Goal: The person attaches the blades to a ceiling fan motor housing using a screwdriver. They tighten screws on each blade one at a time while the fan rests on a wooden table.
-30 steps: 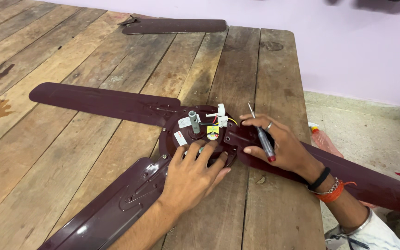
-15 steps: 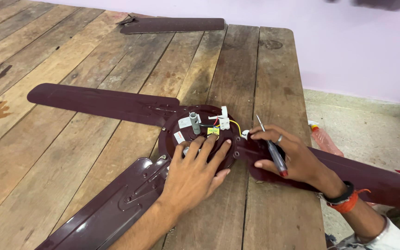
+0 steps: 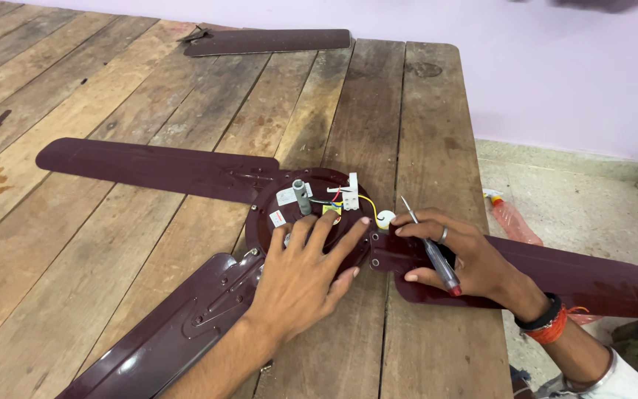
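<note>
Left hand: my left hand (image 3: 306, 275) lies flat and open on the fan motor hub (image 3: 311, 214), fingers spread over its near half, gripping nothing
Right hand: my right hand (image 3: 458, 255) is closed around a screwdriver (image 3: 430, 247), which lies across the fingers with its red handle end toward me and its metal tip pointing away, just right of the hub
Right fingertips: I see them pressing on the bracket where the right blade (image 3: 555, 273) meets the hub
Fan motor hub: dark maroon, round, lying on the wooden tabletop (image 3: 149, 96) with its wiring side up; a short grey shaft (image 3: 301, 196) stands upright at its middle
Wiring: a white terminal block (image 3: 351, 193) sits just right of the shaft, with red, black and yellow wires running from it across the hub
Left blade: a maroon blade (image 3: 149, 164) runs from the hub out to the left, flat on the tabletop
Near blade: a second blade (image 3: 179, 325) runs from the hub toward me and to the left, passing under my left forearm
Right blade position: it reaches past the tabletop edge, right of the hub, over the floor
Loose blade: a fourth blade (image 3: 267, 41) lies alone at the far edge of the tabletop, well apart from the hub
Floor: a plastic bottle (image 3: 511, 218) lies on the floor (image 3: 599, 199) beyond the right blade, well right of the hub
</note>
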